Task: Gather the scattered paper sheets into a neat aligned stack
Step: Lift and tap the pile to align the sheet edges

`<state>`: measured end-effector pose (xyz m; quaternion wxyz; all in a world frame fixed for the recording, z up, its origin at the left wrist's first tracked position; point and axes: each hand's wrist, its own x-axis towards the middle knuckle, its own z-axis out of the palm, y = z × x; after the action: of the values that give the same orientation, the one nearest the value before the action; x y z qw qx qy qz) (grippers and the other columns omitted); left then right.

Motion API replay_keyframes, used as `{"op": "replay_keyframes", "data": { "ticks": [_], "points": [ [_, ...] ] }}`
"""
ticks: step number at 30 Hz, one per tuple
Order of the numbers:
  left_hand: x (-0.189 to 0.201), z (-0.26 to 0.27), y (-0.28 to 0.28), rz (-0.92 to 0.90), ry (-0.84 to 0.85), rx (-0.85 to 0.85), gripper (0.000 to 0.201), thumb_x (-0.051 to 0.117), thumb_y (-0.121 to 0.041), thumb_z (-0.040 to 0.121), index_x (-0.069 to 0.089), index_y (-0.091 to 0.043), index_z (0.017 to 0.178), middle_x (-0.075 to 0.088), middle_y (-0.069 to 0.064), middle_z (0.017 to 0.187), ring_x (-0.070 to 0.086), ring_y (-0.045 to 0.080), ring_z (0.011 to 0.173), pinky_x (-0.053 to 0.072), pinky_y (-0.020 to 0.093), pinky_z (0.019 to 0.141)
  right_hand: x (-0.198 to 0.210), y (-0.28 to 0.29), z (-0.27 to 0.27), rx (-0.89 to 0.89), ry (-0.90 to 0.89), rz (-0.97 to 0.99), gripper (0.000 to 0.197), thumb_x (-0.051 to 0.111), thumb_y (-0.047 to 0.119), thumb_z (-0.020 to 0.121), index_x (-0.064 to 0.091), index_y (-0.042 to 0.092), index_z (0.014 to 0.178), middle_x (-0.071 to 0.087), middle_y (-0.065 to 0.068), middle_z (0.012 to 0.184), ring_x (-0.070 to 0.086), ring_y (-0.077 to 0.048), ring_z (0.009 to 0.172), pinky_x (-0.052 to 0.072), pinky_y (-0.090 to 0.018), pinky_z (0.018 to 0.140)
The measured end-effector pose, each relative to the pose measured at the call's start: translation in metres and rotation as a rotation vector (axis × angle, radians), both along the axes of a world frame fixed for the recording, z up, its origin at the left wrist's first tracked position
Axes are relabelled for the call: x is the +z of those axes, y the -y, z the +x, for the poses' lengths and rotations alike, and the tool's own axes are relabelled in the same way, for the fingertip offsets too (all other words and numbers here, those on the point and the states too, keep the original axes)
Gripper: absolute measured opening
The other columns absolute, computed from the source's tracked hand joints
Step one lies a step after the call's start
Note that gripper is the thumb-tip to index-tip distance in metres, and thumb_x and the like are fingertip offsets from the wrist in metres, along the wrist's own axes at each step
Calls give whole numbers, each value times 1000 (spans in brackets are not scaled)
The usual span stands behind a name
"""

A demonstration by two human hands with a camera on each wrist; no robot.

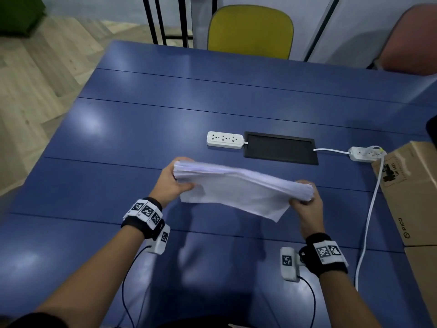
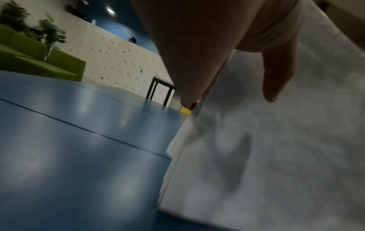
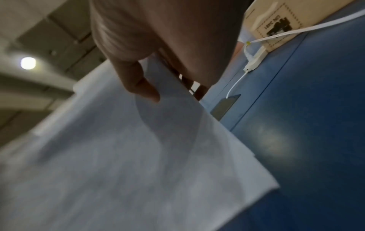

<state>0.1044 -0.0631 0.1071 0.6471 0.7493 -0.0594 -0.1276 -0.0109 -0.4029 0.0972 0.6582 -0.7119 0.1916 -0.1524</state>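
Observation:
A thick stack of white paper sheets stands on edge above the blue table, its top edges facing up and sagging in the middle. My left hand grips the stack's left end, thumb on the near face. My right hand grips the right end the same way. One sheet hangs lower at the near side, its corner sticking out. In the left wrist view the paper fills the right side under my thumb. In the right wrist view the paper spreads below my thumb.
A white power strip lies beyond the stack beside a black cable hatch. A second strip and its white cord run along the right. A cardboard box sits at the right edge. A yellow chair stands behind the table.

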Motion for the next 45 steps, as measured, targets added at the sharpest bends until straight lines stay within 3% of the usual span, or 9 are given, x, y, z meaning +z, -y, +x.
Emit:
{"op": "replay_keyframes", "data": {
  "ticks": [6, 12, 17, 21, 26, 33, 36, 41, 45],
  "points": [
    [4, -8, 22, 42, -8, 67, 26, 71, 11, 67, 66, 2, 91, 69, -3, 78, 64, 7, 73, 50, 20, 70, -8, 9, -2, -35, -92, -2, 38, 64, -25, 72, 63, 13, 77, 67, 13, 66, 58, -1, 64, 49, -16, 63],
    [86, 9, 39, 164, 157, -221, 16, 68, -3, 61, 55, -14, 60, 47, -15, 51, 40, 1, 51, 34, 19, 49, 22, 43, 2, 98, -326, -150, 30, 76, -18, 65, 64, 8, 74, 62, 8, 60, 51, 0, 56, 45, -14, 56],
    [145, 8, 59, 412, 391, -392, 41, 67, 3, 60, 44, -30, 54, 48, -12, 46, 39, 5, 43, 30, 14, 46, 61, 20, 26, 294, -466, -680, 35, 84, 19, 54, 69, 30, 84, 72, 10, 82, 66, -8, 82, 47, -32, 86],
    [160, 8, 76, 675, 523, -445, 21, 70, -11, 58, 50, -18, 61, 45, -4, 48, 33, 16, 52, 29, 17, 49, 109, -44, 36, 391, -242, -382, 29, 79, 3, 69, 68, 28, 80, 71, 4, 81, 63, -9, 74, 51, -23, 70],
    [175, 6, 84, 767, 594, -509, 23, 70, -16, 57, 50, -27, 65, 45, -7, 47, 42, 13, 50, 29, 20, 49, 155, -80, 40, 349, 37, -90, 18, 79, 1, 74, 76, 17, 78, 70, -2, 75, 59, -7, 69, 53, -27, 67],
    [155, 10, 47, 953, 450, -380, 22, 76, -33, 68, 65, -28, 87, 58, -3, 70, 52, 24, 76, 38, 30, 62, 141, -56, 34, 205, 116, 77, 15, 86, 12, 59, 80, 20, 69, 74, 6, 75, 64, -19, 83, 53, -44, 92],
    [137, 15, 28, 797, 329, -222, 41, 84, -48, 59, 70, -20, 86, 60, -1, 66, 52, 23, 70, 43, 34, 67, 134, -45, 26, 167, 138, 95, 15, 85, 13, 57, 80, 21, 68, 75, 5, 74, 66, -20, 80, 53, -44, 90],
    [124, 2, 26, 4, 215, 31, 48, 89, -5, 56, 68, -20, 97, 67, -8, 75, 58, 8, 66, 50, 19, 66, 123, -37, 19, 89, 209, 56, 29, 78, -7, 68, 80, 22, 72, 75, 8, 73, 67, -10, 72, 57, -30, 79],
    [86, -11, 32, -153, -7, -44, 51, 86, -5, 61, 67, -16, 107, 75, -5, 96, 69, 14, 88, 55, 32, 81, 99, -41, 16, 88, 145, 23, 34, 74, -9, 72, 78, 24, 67, 73, 13, 68, 64, -2, 65, 53, -17, 67]
  ]
}}
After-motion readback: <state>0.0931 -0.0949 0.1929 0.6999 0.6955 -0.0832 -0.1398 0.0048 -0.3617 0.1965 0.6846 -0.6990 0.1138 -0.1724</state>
